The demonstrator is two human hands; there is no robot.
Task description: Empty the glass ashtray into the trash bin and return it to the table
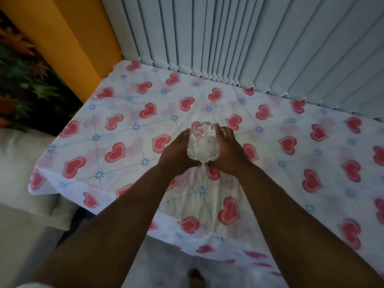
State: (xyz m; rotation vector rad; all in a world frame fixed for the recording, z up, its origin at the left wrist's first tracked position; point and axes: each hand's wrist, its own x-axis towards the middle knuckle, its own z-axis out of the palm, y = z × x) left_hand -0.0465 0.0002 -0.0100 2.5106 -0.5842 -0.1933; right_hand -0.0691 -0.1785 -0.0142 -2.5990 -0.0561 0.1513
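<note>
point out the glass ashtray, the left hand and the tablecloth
glass ashtray (202, 145), head view, on its cut-glass side wall between the hands.
left hand (176, 152), head view, on the back of the hand.
tablecloth (133, 129), head view, on a bare heart-print patch left of the hands.

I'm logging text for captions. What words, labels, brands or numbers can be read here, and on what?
None: no readable text shows.
Tablecloth: only hearts and blue flowers.
Glass ashtray, held between left hand and right hand: no label visible.
</note>
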